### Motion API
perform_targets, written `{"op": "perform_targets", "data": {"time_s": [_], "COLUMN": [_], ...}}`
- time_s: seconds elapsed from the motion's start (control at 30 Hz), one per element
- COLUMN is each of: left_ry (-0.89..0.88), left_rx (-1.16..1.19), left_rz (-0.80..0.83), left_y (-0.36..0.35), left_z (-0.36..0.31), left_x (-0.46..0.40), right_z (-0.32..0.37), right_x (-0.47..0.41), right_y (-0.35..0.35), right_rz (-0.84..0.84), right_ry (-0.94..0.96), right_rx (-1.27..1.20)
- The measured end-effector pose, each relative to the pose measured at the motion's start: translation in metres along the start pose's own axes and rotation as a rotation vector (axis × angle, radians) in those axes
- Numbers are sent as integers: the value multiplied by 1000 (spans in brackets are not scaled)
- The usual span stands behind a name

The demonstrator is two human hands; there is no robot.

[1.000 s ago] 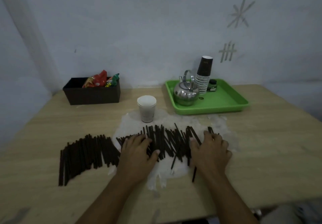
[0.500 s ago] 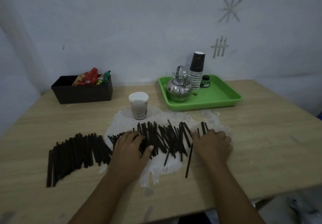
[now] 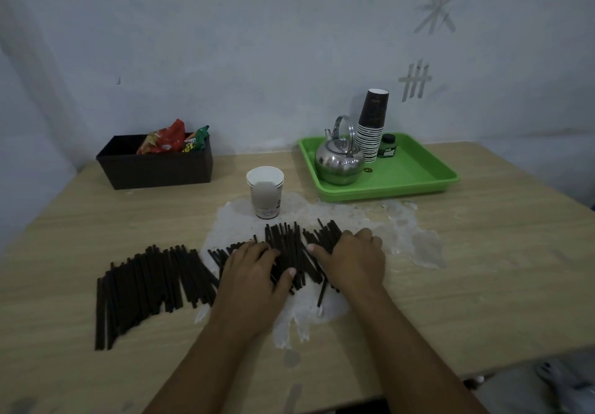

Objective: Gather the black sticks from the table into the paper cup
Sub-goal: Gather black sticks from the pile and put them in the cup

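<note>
- Wooden counter, wide and pale, with a whitish worn patch at its middle.
- Green tray at the far right, carrying a steel kettle and a stack of dark cups.
- Dark box at the far left, with snack packets inside.
- Black sticks spread across the near counter in a long fan: one loose row well to the left, untouched, and a tighter bunch on the white patch between and under the hands; long axes mostly running away from the body, toward the far edge.
- Left hand flat on the sticks, fingers spread, pressing rather than gripping.
- Right hand likewise palm-down on the bunch's right flank, thumb reaching inward; nothing closed in either, as far as the dim view allows.
- Paper cup upright just beyond the bunch, slightly nearer the left hand, apparently with no sticks in it yet.
- Next, probably: squeezing the bunch together, standing it on end, carrying it forward to the cup.
</note>
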State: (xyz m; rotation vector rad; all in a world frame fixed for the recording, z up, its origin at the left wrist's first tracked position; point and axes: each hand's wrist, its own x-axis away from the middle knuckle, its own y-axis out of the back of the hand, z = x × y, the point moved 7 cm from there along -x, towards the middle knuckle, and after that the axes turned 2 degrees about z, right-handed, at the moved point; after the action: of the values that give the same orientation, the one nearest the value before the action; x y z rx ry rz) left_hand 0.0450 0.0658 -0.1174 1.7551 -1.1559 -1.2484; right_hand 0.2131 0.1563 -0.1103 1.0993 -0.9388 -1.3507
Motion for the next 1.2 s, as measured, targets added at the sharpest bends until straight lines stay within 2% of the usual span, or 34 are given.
{"op": "perform_targets", "data": {"time_s": [0.23, 0.5, 0.67, 0.83, 1.03, 1.2], "left_ry": [5, 9, 4, -24, -54, -54], "left_rx": [-2, 19, 93, 184, 279, 348], "left_rz": [7, 0, -59, -117, -120, -122], "left_y": [-1, 3, 14, 24, 23, 17], "left_z": [-1, -4, -9, -21, -39, -50], "left_x": [0, 3, 3, -4, -16, -18], "right_z": [14, 20, 8, -16, -43, -46], "right_x": [-5, -9, -18, -30, -43, -41], "right_y": [-5, -9, 3, 21, 44, 67], "right_rz": [72, 71, 76, -8, -271, -389], "right_ry": [65, 113, 100, 68, 128, 203], "right_rx": [-128, -158, -374, -868, -1097, -1280]}}
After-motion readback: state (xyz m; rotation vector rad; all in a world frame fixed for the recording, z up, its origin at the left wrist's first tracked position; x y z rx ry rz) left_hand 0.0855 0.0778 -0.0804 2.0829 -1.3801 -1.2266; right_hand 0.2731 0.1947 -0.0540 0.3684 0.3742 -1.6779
